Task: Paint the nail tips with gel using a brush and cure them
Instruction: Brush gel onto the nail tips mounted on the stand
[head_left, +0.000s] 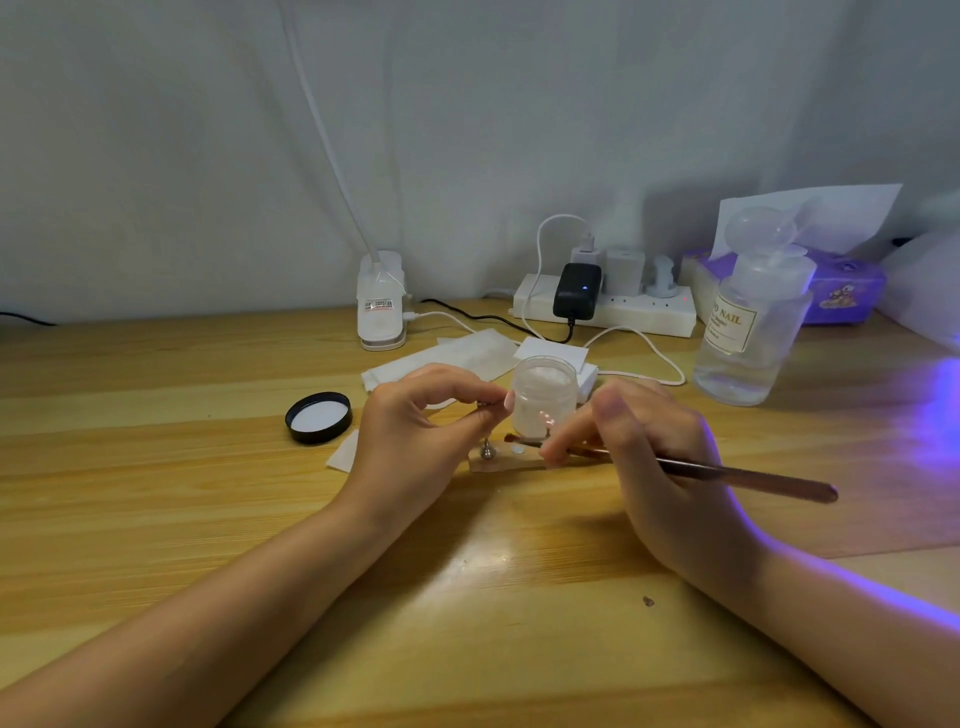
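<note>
**Brush at the nail tip, jar open**

Hands meet at the middle of your table (156, 395), just in front of the open gel jar (544, 400). Your left hand (415, 431) has its fingers curled, and its grip pinches a small metal-stemmed holder with a pale nail tip (509, 400) between thumb and forefinger, raised beside the jar. Your right hand (660, 457) grips the brush (727, 472) like a pen; the long handle runs out to the right, and the bristle end lies low over the small wooden stand (506, 462). On that stand you have one metal peg (487, 450) upright and a small white dot beside it.

The jar's black lid (318, 418) lies upturned to the left, white liner showing, well apart from the jar. White wipes (447, 358) sit behind your hands.

For writing: the clear pump bottle (748, 332) to your right carries a label whose large line ends in "NAIL"; the letters before it and the smaller lines below are too blurred to read. The white clip lamp base (382, 304) has a red-and-white sticker you cannot read. The purple tissue box (841, 286) shows a cartoon print, no legible words. A power strip (608, 306) with a black adapter sits at the back, and violet light spills across the table's right edge.
</note>
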